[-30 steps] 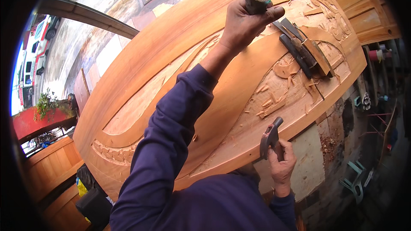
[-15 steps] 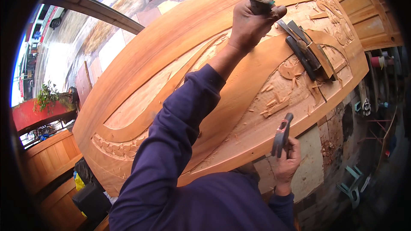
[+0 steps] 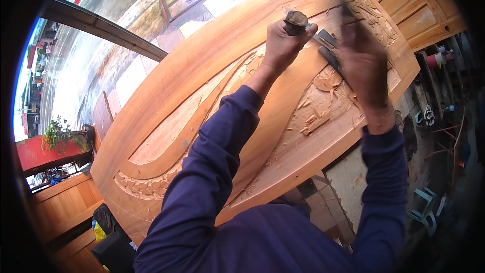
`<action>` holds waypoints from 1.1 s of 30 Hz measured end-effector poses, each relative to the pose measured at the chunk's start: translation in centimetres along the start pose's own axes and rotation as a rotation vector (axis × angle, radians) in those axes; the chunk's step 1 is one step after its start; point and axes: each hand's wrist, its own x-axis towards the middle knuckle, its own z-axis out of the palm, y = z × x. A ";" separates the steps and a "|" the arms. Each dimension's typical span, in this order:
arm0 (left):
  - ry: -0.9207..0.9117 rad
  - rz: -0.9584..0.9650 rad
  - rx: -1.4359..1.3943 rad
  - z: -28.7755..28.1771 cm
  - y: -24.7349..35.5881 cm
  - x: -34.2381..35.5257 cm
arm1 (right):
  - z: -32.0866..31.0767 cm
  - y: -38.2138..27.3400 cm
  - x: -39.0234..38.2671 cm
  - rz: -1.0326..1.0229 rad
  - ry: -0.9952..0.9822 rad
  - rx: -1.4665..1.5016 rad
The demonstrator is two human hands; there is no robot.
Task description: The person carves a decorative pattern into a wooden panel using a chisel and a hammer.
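Observation:
Fingers wrapped round a chisel (image 3: pixel 296 18), my left hand (image 3: pixel 284 45) is closed over the upper part of the carved wooden door panel (image 3: pixel 202 116). Only the worn butt of its handle shows; the blade is hidden below the hand. My right hand (image 3: pixel 365 68), smeared by motion, is raised over the panel's right part. A dark blurred hammer (image 3: pixel 346 11) sticks up from it. Between the hands lie several loose chisels (image 3: pixel 331 60), partly covered by my right hand. Carved leaf shapes (image 3: pixel 328 78) and wood shavings (image 3: pixel 314 121) mark the recessed area near them.
Another panelled door (image 3: pixel 417 7) stands at the far right. A light green plastic stool (image 3: pixel 424 210) is on the floor at right. Wooden panels (image 3: pixel 65 194) and a black box (image 3: pixel 113 253) sit at lower left. A metal beam (image 3: pixel 101 26) crosses the upper left, before the street.
My right hand has swung up from beside the panel's near edge to above its right part, carrying the hammer. My left hand, still gripping the chisel, appears slightly lower and further left.

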 end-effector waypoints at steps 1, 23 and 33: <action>-0.030 0.020 -0.014 0.5 0.2 0.0 | -0.3 0.1 0.4 -0.008 0.011 -0.029; -0.080 -0.167 -0.018 -1.4 0.3 -0.1 | -2.6 -0.2 -1.6 0.003 0.425 0.244; -0.047 -0.153 -0.062 -1.8 -0.1 -0.3 | -3.1 2.1 0.5 0.152 0.366 0.097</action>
